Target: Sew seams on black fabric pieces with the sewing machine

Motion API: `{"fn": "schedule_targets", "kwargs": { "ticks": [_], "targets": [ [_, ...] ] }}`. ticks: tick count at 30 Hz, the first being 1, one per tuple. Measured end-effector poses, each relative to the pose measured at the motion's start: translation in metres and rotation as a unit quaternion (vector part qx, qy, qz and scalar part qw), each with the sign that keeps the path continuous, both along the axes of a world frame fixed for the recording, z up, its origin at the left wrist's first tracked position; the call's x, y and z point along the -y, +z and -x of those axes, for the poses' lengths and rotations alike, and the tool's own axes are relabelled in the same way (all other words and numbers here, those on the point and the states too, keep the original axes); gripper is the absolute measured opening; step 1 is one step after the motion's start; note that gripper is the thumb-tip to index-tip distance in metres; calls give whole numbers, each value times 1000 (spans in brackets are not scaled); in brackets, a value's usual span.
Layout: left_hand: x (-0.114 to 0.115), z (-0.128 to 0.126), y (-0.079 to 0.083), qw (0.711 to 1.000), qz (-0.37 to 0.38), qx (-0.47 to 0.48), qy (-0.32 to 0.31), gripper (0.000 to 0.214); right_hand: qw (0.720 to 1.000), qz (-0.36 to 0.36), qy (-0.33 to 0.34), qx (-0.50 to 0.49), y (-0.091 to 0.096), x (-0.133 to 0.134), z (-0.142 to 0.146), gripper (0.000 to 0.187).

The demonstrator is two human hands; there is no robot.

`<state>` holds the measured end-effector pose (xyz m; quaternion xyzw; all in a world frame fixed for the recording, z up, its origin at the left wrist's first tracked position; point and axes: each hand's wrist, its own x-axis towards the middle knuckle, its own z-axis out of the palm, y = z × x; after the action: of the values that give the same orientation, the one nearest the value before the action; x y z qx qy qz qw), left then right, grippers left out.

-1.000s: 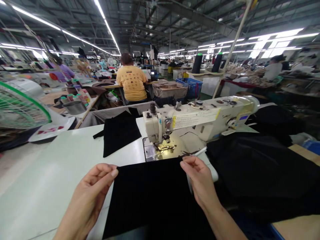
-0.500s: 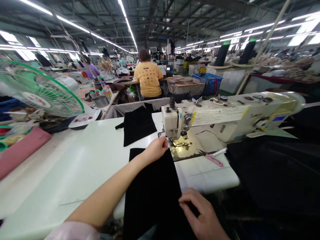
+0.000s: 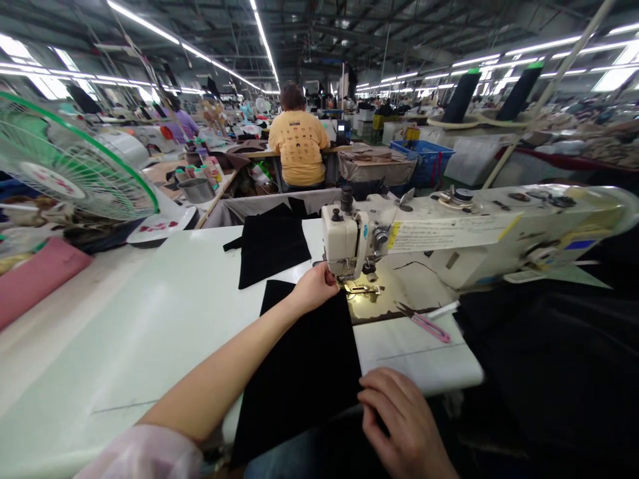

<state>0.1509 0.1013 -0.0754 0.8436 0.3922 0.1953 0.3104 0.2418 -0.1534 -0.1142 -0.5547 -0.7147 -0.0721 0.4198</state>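
Observation:
A black fabric piece lies on the white table, its far edge at the presser foot of a white sewing machine. My left hand reaches forward and grips the cloth's far edge right beside the foot, fingers closed on it. My right hand rests at the table's near edge, fingers curled on the cloth's near right side. A second black fabric piece lies further back on the table.
Pink-handled snips lie on the machine bed right of the foot. A green-rimmed fan stands at the left. Dark fabric is heaped at the right. A person in a yellow shirt sits ahead, back turned.
My left hand moved from the cloth's near left corner forward to the presser foot. My right hand dropped back to the near table edge. The view swung left and closer.

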Motion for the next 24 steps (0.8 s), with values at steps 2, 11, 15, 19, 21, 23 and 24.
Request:
{"fn": "schedule_targets", "kwargs": {
  "ticks": [2, 11, 15, 19, 21, 23, 24],
  "targets": [
    [-5, -4, 0, 1000, -8, -11, 5, 15, 1000, -11, 5, 2, -1, -2, -1, 28],
    [78, 36, 19, 990, -141, -18, -17, 14, 1000, -6, 28, 12, 5, -1, -6, 34],
    [139, 75, 3, 945, -174, -9, -277, 21, 999, 21, 30, 5, 7, -4, -9, 41],
    [129, 83, -12, 908, -275, -37, -316, 36, 998, 70, 3, 0, 11, -23, -9, 41],
    [108, 77, -11, 897, -290, -44, -329, 32, 997, 79, -8, 6, 15, -35, -11, 36],
    [89, 69, -8, 893, -296, -34, -336, 31, 996, 79, -28, 18, 21, -41, -19, 30],
    [80, 66, -6, 892, -297, -24, -339, 31, 996, 71, -50, 21, 25, -40, -26, 26]
  ]
}}
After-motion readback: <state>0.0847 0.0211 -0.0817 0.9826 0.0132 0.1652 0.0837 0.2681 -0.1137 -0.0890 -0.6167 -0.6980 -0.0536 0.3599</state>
